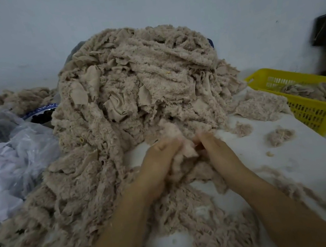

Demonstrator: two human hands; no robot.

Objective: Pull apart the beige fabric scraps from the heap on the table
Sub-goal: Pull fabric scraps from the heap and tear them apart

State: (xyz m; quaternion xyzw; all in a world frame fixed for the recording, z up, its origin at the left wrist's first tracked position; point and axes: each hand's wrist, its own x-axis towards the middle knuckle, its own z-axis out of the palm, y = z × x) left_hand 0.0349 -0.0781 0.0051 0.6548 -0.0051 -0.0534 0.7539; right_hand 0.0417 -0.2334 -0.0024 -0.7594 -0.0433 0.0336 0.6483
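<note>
At the foot of the beige scrap heap [140, 84] on the white table [305, 155], the left hand [158, 163] and right hand [216, 149] meet, fingers of both curled round one fluffy scrap [183, 151] btw. them. A yellow plastic basket [311, 113] w/ more scraps stands right of the table.

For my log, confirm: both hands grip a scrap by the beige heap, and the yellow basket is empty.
Wrong on the basket: the head view shows beige scraps lying in it. The left hand and right hand do grip a scrap by the heap.

Dim, soft light; blurred, warped edges.
</note>
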